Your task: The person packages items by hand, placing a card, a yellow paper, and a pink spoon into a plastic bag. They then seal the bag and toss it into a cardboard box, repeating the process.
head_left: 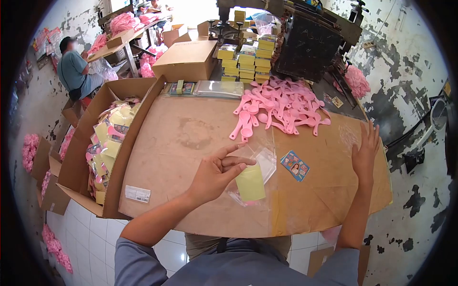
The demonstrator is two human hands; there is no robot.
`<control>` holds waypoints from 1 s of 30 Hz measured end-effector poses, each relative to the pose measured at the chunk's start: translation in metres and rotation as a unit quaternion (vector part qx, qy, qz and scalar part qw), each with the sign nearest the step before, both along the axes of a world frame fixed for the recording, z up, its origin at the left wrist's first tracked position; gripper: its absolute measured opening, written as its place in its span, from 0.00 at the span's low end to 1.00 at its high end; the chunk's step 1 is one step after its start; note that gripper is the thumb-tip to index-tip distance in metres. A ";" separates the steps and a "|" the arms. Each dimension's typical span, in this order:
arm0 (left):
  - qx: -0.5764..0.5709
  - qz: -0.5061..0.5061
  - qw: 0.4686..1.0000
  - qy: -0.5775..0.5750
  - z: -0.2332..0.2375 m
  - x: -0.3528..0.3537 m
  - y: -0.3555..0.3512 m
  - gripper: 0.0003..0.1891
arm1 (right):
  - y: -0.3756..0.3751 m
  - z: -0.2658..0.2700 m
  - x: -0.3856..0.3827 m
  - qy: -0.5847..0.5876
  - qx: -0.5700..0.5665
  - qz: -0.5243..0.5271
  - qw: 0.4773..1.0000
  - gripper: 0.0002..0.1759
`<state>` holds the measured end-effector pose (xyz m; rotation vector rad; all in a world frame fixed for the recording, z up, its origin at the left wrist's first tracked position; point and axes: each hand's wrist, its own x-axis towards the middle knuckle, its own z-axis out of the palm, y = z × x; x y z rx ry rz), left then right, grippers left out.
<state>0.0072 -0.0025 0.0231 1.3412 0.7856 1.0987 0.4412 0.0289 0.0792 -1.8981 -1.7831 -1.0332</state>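
Observation:
Thumb and fingers of my left hand [217,174] are pinched on a clear plastic bag with a pale yellow card [251,185] in it. A bit of pink shows at the bag's lower end. Behind it lie more clear plastic bags [268,162] on the cardboard-covered table. To their right is a small stack of blue printed cards [295,166]. My right hand [366,150] is at the table's right side, fingers stretched out and apart, beside a crumpled piece of clear plastic [349,137]. Beyond both hands spreads a heap of pink spoons [286,106].
A carton [114,193] full of packed bags stands along the left edge. At the back are a stack of clear sleeves [219,89], a closed box [186,58], piles of yellow-edged cards [247,59] and a dark machine [305,45]. A person [76,71] sits far left.

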 end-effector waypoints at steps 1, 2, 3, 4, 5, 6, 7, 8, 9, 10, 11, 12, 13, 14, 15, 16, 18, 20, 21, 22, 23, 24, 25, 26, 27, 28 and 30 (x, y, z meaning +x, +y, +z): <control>-0.002 0.000 1.000 -0.003 -0.002 0.001 0.000 0.24 | -0.003 0.004 -0.019 0.070 -0.015 0.067 0.995 0.33; -0.002 0.001 1.000 -0.005 -0.003 0.001 0.000 0.23 | -0.003 0.007 -0.037 0.139 -0.028 0.134 0.981 0.31; -0.001 0.002 1.000 -0.008 -0.004 0.001 0.001 0.23 | -0.005 0.010 -0.055 0.207 -0.039 0.201 0.957 0.28; -0.007 -0.004 1.000 -0.006 -0.002 0.002 0.001 0.23 | -0.009 0.013 -0.077 0.226 -0.079 0.278 0.930 0.25; -0.012 -0.008 1.000 -0.004 0.001 0.003 -0.001 0.22 | -0.014 0.016 -0.100 0.243 -0.118 0.354 0.895 0.21; -0.018 -0.013 1.000 -0.003 0.003 0.004 -0.002 0.22 | -0.021 0.015 -0.122 0.317 -0.192 0.387 0.844 0.23; -0.008 -0.011 1.000 -0.009 0.001 0.005 -0.002 0.21 | -0.028 0.013 -0.142 0.385 -0.263 0.415 0.781 0.25; 0.002 -0.010 1.000 -0.015 -0.001 0.006 -0.003 0.20 | -0.031 0.010 -0.159 0.384 -0.307 0.439 0.752 0.27; 0.012 -0.009 1.000 -0.021 -0.003 0.006 -0.003 0.20 | -0.034 0.007 -0.173 0.382 -0.348 0.462 0.721 0.28; 0.015 -0.006 1.000 -0.023 -0.004 0.007 -0.003 0.18 | -0.035 0.001 -0.184 0.427 -0.376 0.452 0.687 0.29; 0.019 -0.002 1.000 -0.025 -0.005 0.007 -0.003 0.17 | -0.033 -0.009 -0.194 0.471 -0.402 0.441 0.650 0.30; 0.023 0.003 0.999 -0.026 -0.005 0.006 -0.002 0.16 | -0.031 -0.017 -0.199 0.512 -0.426 0.429 0.610 0.31; 0.021 0.014 0.999 -0.030 -0.005 0.005 -0.002 0.15 | -0.029 -0.023 -0.201 0.507 -0.424 0.435 0.611 0.30; 0.019 0.027 0.999 -0.035 -0.006 0.004 -0.001 0.14 | -0.026 -0.027 -0.201 0.501 -0.423 0.442 0.611 0.30; 0.017 0.041 0.998 -0.040 -0.007 0.003 0.000 0.13 | -0.024 -0.029 -0.202 0.495 -0.423 0.449 0.612 0.30; 0.020 0.051 0.998 -0.036 -0.007 0.002 0.001 0.12 | -0.024 -0.028 -0.204 0.495 -0.424 0.446 0.614 0.30; 0.027 0.070 0.997 -0.029 -0.006 0.002 0.001 0.11 | -0.027 -0.024 -0.205 0.496 -0.426 0.436 0.618 0.30; 0.017 0.079 0.996 -0.034 -0.004 0.004 -0.001 0.11 | -0.027 -0.023 -0.203 0.485 -0.413 0.455 0.622 0.30; 0.013 0.084 0.996 -0.036 -0.003 0.004 -0.001 0.10 | -0.027 -0.023 -0.202 0.480 -0.405 0.465 0.624 0.31; 0.009 0.088 0.995 -0.042 -0.002 0.006 -0.002 0.10 | -0.027 -0.024 -0.201 0.484 -0.410 0.463 0.619 0.32; 0.004 0.093 0.994 -0.049 -0.002 0.007 -0.002 0.10 | -0.027 -0.026 -0.199 0.488 -0.414 0.462 0.614 0.33; -0.001 0.097 0.994 -0.055 -0.002 0.008 -0.002 0.10 | -0.027 -0.028 -0.199 0.492 -0.419 0.460 0.609 0.35; -0.003 0.098 0.993 -0.059 0.000 0.008 -0.002 0.10 | -0.027 -0.030 -0.198 0.495 -0.418 0.462 0.606 0.37; -0.005 0.099 0.993 -0.062 0.001 0.008 -0.001 0.10 | -0.027 -0.032 -0.198 0.497 -0.417 0.464 0.603 0.39; -0.008 0.100 0.993 -0.066 0.002 0.007 -0.001 0.10 | -0.027 -0.034 -0.198 0.500 -0.416 0.465 0.600 0.41; -0.006 0.100 0.993 -0.070 0.001 0.007 -0.001 0.10 | -0.027 -0.035 -0.198 0.509 -0.415 0.471 0.588 0.42; -0.001 0.100 0.992 -0.078 -0.001 0.007 0.001 0.10 | -0.028 -0.037 -0.197 0.527 -0.414 0.483 0.564 0.45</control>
